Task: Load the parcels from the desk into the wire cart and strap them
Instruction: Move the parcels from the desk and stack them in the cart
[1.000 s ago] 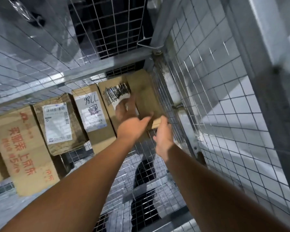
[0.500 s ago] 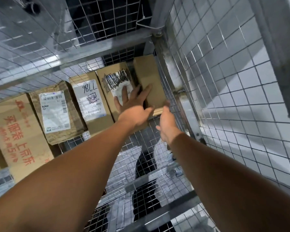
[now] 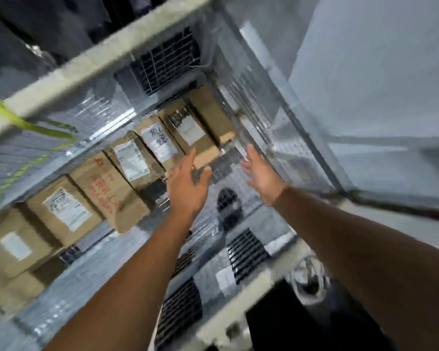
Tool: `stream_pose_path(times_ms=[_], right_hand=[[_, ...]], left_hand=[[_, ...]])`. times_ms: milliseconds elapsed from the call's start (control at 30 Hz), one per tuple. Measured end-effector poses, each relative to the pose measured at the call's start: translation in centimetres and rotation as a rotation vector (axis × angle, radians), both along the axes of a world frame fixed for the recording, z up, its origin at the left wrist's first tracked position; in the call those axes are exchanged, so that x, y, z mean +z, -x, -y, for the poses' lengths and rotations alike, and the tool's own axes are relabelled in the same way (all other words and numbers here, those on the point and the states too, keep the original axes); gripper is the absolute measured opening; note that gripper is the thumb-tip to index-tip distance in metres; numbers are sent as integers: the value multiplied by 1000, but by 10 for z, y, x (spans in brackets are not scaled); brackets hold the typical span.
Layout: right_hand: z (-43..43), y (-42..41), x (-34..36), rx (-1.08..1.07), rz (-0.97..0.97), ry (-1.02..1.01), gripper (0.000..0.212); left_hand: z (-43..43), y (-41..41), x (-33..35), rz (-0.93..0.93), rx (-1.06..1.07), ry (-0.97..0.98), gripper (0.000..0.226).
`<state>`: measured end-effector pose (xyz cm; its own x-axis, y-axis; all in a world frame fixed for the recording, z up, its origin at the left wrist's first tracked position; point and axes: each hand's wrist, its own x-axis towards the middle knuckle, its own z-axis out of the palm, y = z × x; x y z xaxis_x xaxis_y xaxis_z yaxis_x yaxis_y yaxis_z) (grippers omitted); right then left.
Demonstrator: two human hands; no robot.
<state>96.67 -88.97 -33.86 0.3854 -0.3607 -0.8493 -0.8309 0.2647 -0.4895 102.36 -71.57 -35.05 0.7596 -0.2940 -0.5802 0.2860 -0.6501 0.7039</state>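
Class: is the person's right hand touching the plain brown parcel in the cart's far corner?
Apart. The head view shows the right hand open, with bare wire mesh between it and the plain brown parcel.

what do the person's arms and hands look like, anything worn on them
No sleeves show: the left forearm and right forearm are bare as far as the picture reaches. No gloves, watch or wristband can be seen on the left hand or the right hand. The left hand has a small dark mark on its back near the thumb; the blur hides what it is.
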Motion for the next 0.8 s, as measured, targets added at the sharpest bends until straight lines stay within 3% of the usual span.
stream_pose_path(times_ms=[100, 267, 533, 800], right_hand=[[-22, 30, 110, -8, 34, 171, 106], [-53, 130, 236, -42, 145, 431, 65], [-77, 338, 326, -145, -99, 762, 69], [-116, 557, 372, -672, -369, 894, 74]], left_hand=[[-26, 24, 84, 29, -29, 48, 68], [-43, 65, 191, 163, -244, 158, 69], [10, 181, 285, 166, -810, 235, 78], [97, 377, 332, 69, -1313, 347, 78]])
